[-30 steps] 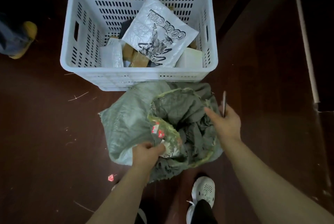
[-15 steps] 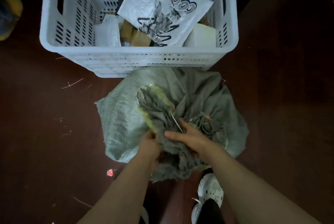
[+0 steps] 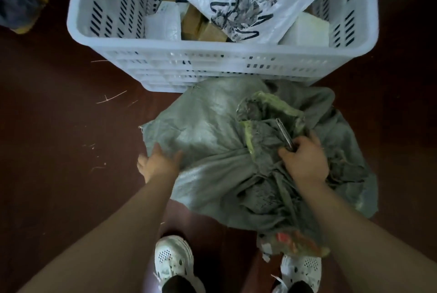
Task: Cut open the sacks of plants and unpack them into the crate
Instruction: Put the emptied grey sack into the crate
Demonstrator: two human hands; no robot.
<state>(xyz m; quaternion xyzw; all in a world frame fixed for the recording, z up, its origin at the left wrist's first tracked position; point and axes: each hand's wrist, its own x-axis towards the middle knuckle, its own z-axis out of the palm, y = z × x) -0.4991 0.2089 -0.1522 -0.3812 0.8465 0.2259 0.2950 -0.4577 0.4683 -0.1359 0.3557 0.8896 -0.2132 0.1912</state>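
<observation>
Right hand (image 3: pixel 305 162) grips blade (image 3: pixel 285 135) and bunched sack (image 3: pixel 212 127); left hand (image 3: pixel 158 162) rests flat, fingers apart. Slippage risks cutting fingers.

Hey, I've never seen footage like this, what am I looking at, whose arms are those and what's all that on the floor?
No machine here: one camera sits on a person's head and looks down, so both arms are that person's own. On the dark floor lies a crumpled grey sack, just in front of a white crate holding a printed white bag and brown boxes. The left hand lies open on the sack's left edge. The right hand grips a thin metal blade while resting on the bunched sack. The white shoes below are the wearer's.
</observation>
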